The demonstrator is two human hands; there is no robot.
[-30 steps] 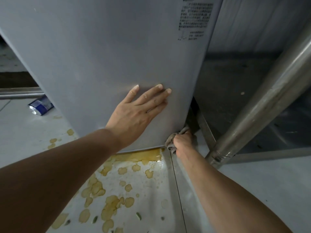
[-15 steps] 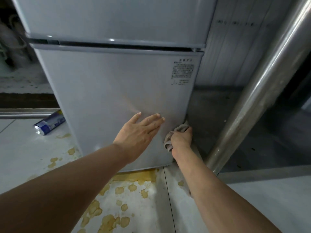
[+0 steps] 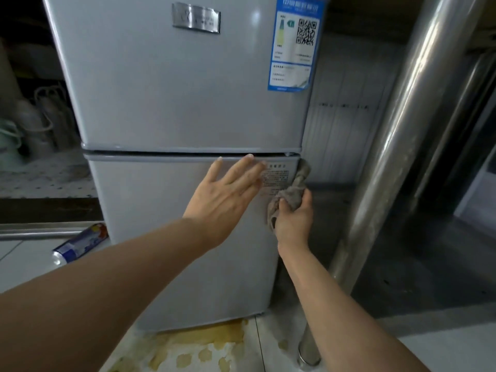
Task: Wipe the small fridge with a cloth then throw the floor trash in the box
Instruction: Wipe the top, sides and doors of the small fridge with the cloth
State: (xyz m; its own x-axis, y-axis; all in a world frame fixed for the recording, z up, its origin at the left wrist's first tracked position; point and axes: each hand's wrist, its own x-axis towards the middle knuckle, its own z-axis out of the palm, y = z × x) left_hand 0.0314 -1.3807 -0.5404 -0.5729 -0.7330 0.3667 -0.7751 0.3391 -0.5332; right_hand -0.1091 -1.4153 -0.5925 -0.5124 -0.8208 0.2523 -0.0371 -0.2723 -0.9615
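Observation:
The small grey two-door fridge [image 3: 166,98] fills the middle of the view. My left hand [image 3: 225,194] lies flat and open on the lower door, fingertips near the gap between the doors. My right hand [image 3: 294,221] grips a crumpled grey-brown cloth [image 3: 294,189] against the lower door's right edge, just below the gap. A crushed blue can [image 3: 80,244] lies on the floor at the fridge's lower left. No box shows in the view.
A thick steel pipe leg [image 3: 386,167] slants up just right of the fridge, with a metal shelf [image 3: 429,264] behind it. Yellow-brown stains [image 3: 198,342] cover the white floor tiles under the fridge. Dim bags [image 3: 32,124] sit at the far left.
The view has risen from the fridge's bottom to both doors. My right hand slid the cloth up the door's right edge from the bottom corner to near the gap; my left hand moved up too.

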